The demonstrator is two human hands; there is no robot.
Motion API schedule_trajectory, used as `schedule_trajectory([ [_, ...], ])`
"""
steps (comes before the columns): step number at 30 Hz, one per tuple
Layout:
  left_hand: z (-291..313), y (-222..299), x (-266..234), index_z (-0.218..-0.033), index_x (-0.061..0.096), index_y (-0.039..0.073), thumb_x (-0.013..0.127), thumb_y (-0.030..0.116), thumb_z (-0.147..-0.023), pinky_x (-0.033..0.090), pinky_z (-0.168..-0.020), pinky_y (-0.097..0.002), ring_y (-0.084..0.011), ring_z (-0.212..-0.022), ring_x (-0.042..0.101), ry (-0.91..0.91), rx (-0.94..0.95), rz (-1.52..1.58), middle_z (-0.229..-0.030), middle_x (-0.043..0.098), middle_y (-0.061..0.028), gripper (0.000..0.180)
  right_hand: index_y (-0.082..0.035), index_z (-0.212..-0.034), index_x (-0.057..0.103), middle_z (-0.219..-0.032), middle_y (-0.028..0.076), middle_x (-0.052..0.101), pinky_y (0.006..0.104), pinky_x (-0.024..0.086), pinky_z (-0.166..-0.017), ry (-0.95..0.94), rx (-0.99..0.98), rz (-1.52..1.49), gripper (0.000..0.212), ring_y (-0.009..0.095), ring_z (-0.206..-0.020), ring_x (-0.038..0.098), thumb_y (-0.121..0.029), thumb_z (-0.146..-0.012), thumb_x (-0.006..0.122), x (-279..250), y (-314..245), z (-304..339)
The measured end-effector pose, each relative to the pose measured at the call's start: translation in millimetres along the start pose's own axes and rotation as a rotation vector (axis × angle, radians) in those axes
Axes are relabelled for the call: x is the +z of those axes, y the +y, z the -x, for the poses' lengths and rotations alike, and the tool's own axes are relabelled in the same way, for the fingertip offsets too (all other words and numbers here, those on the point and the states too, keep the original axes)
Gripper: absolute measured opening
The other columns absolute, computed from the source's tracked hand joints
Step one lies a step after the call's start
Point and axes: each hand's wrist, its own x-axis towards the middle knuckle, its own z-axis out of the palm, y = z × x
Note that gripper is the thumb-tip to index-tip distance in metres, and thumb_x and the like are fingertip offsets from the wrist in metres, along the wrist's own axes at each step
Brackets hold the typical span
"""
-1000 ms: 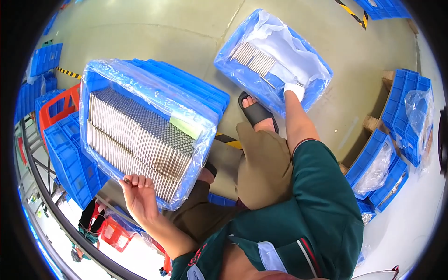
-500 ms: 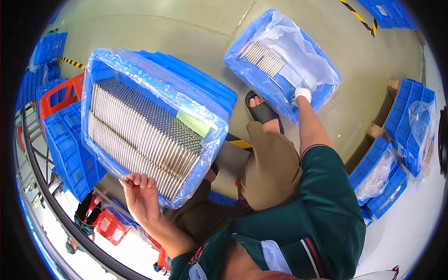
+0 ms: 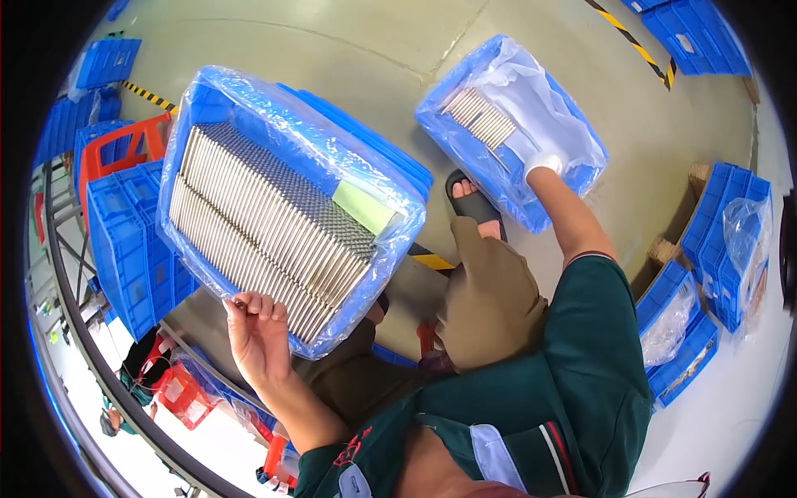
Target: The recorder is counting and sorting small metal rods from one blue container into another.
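Observation:
A blue bin [image 3: 187,104] lined with clear plastic stands at the left, holding tightly stacked rows of slim metal rods [image 3: 257,224]. A pale green sheet [image 3: 363,207] lies along its right inner side. My bare left hand [image 3: 259,336] is raised at this bin's near edge, fingers curled together with a small dark bit at the tips; what it is cannot be made out. In a smaller lined bin [image 3: 440,137] farther right lies a short row of similar rods [image 3: 481,116]. My right hand [image 3: 545,163], in a white glove, reaches down inside it; its fingers are hidden.
Blue crates [image 3: 133,249] and a red chair-like frame [image 3: 124,153] stand to the left. More blue crates with plastic [image 3: 730,241] are stacked on the right. A black rail [image 3: 124,407] curves along the lower left. My sandalled foot [image 3: 473,203] is beside the smaller bin.
The view has shifted a little, moving both bins right in the picture. My right hand has turned and moved within the smaller bin. My left hand keeps its curled pose beside the large bin.

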Motion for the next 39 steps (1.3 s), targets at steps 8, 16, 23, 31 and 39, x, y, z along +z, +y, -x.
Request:
schedule_trajectory([
  [8, 7, 8, 0, -0.088, 0.054, 0.003, 0.05, 0.026, -0.089, 0.038, -0.06, -0.0273, -0.0123, -0.065, 0.043, -0.003, 0.038, -0.041, -0.072, 0.049, -0.0022, 0.023, -0.008, -0.103, 0.063, -0.111, 0.014, 0.058, 0.0388, 0.047, -0.082, 0.145, 0.2, -0.488, 0.032, 0.027, -0.103, 0.057, -0.024, -0.086, 0.042, 38, 11, 27],
  [16, 13, 8, 4, -0.086, 0.055, 0.004, 0.054, 0.025, -0.087, 0.04, -0.057, -0.0262, -0.0121, -0.062, 0.046, -0.057, 0.069, 0.0, -0.071, 0.05, -0.0019, 0.021, -0.005, -0.075, 0.056, -0.059, 0.01, 0.055, 0.0353, 0.039, -0.039, -0.042, 0.091, -1.415, 0.033, 0.023, -0.046, 0.051, -0.035, -0.085, 0.046, 64, 42, 74],
  [23, 14, 8, 10, -0.084, 0.058, 0.006, 0.055, 0.023, -0.086, 0.041, -0.055, -0.0229, -0.0086, -0.059, 0.047, -0.052, 0.051, 0.016, -0.067, 0.051, 0.0011, 0.017, -0.009, -0.078, 0.053, -0.053, -0.003, 0.044, 0.0216, 0.025, -0.033, 0.128, -0.403, -1.848, 0.018, 0.006, -0.037, 0.034, -0.025, -0.085, 0.053, -86, 24, 208],
  [31, 10, 14, 11, -0.086, 0.058, 0.005, 0.059, 0.022, -0.084, 0.041, -0.055, -0.0219, -0.0082, -0.059, 0.047, -0.24, 0.094, 0.139, -0.067, 0.051, 0.0012, 0.017, -0.007, -0.075, 0.054, -0.055, -0.002, 0.049, 0.0203, 0.031, -0.042, 0.478, -1.069, -1.303, 0.018, 0.005, -0.045, 0.039, -0.022, -0.084, 0.055, -232, -81, 404],
  [39, 18, 34, -4, -0.088, 0.059, 0.002, 0.055, 0.018, -0.086, 0.045, -0.06, -0.0249, -0.0099, -0.062, 0.05, -0.383, 0.189, 0.241, -0.07, 0.054, -0.0011, 0.016, -0.002, -0.074, 0.056, -0.057, 0.001, 0.051, 0.0246, 0.038, -0.051, 0.491, -1.082, -1.058, 0.017, 0.008, -0.053, 0.046, -0.018, -0.082, 0.058, -209, -164, 445],
])
